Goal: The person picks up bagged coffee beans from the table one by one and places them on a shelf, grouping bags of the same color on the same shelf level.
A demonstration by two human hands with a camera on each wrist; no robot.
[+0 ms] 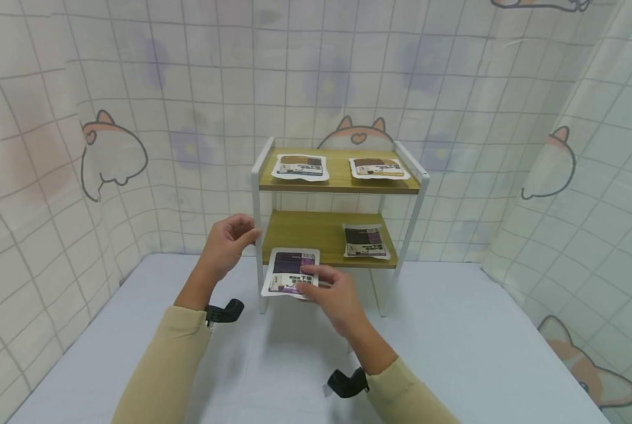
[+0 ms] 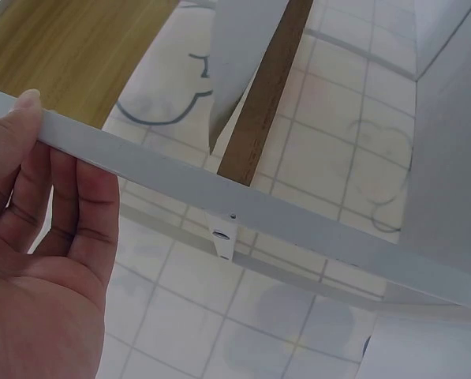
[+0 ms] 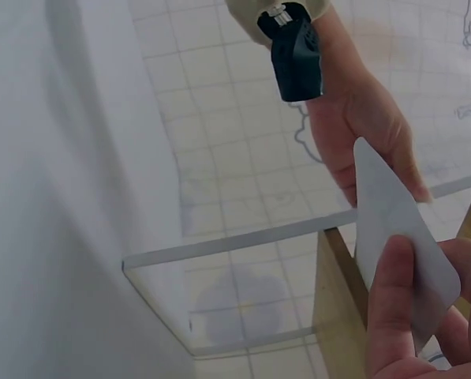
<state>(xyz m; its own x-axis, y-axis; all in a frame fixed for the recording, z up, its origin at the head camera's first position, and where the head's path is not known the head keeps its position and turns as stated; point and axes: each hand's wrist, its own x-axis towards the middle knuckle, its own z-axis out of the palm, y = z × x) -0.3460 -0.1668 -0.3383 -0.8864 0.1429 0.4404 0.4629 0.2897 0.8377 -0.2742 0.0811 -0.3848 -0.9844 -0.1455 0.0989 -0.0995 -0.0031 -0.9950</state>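
A two-tier shelf rack with white metal legs and wooden boards stands on the table. My left hand grips its front left post, the thumb on one side and the fingers on the other, as the left wrist view shows. With my right hand I pinch a flat purple-and-white packet by its right edge. The packet is tilted at the front left edge of the lower board, overlapping it in the head view. In the right wrist view the plain white back of the packet faces the camera.
Two brown-and-white packets, one left and one right, lie on the upper board. A dark packet lies at the lower board's right. A pale cloth covers the table; a checked curtain hangs around it.
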